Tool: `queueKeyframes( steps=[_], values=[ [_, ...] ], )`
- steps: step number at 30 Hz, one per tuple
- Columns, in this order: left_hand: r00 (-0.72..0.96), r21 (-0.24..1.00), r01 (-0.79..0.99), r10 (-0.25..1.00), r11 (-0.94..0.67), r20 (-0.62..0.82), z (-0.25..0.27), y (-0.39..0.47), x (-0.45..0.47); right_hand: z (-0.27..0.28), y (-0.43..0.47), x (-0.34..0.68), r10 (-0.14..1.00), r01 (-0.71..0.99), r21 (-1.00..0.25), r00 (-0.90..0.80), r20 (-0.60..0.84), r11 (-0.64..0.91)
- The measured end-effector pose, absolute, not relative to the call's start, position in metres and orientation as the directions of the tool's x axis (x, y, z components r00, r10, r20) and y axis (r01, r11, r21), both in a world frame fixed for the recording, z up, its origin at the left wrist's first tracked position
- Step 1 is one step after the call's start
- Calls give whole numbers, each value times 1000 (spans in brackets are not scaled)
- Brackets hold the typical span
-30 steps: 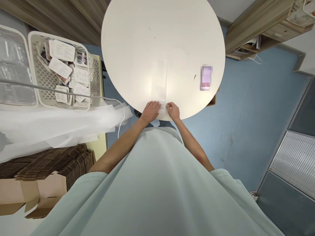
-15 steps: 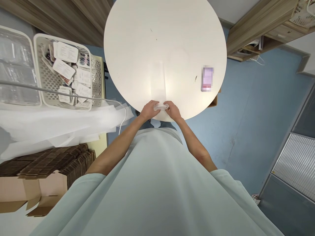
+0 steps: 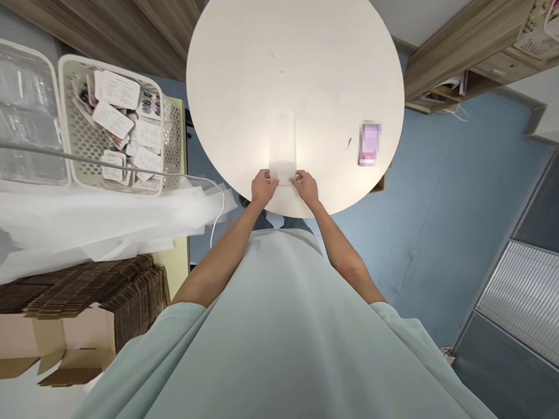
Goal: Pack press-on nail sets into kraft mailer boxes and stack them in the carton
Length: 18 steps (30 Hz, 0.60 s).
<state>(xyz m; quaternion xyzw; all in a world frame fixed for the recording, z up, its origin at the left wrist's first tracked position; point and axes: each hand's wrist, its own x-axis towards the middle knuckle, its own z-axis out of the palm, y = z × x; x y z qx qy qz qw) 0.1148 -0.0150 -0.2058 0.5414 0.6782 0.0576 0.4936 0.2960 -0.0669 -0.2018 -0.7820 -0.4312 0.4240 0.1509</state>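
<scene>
The sheet (image 3: 283,139) lies flat on the table (image 3: 236,75), near its close rim, with its long axis running straight away from the shirt (image 3: 283,308) and a short end toward it. The left hand (image 3: 264,188) and right hand (image 3: 306,188) pinch its near corners, thumbs against fingers.

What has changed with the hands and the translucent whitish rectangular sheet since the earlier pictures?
The left hand, flat earlier, now holds the near left corner of the sheet; the right hand holds the near right corner. The near end moved away from the body. The purple rectangular object stayed on the round white table.
</scene>
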Motion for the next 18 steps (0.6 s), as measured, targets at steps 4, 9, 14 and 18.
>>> queueKeyframes(
  steps=[4, 9, 14, 18],
  values=[
    [13, 556, 716, 789, 422, -615, -210, -12, 121, -206, -61, 293, 761, 555, -541, 307, -572, -631],
    [43, 535, 789, 840, 304, -541, -208, -15, 120, -201, -61, 285, 824, 710, -471, 282, -491, -523],
    [426, 584, 794, 841, -171, -333, -209, -6, 118, -201, -58, 284, 947, 846, -508, -13, -320, -160],
    [633, 600, 720, 686, -349, -360, -213, 7, 117, -206, -61, 292, 930, 844, -531, -134, -343, -75]
  ],
)
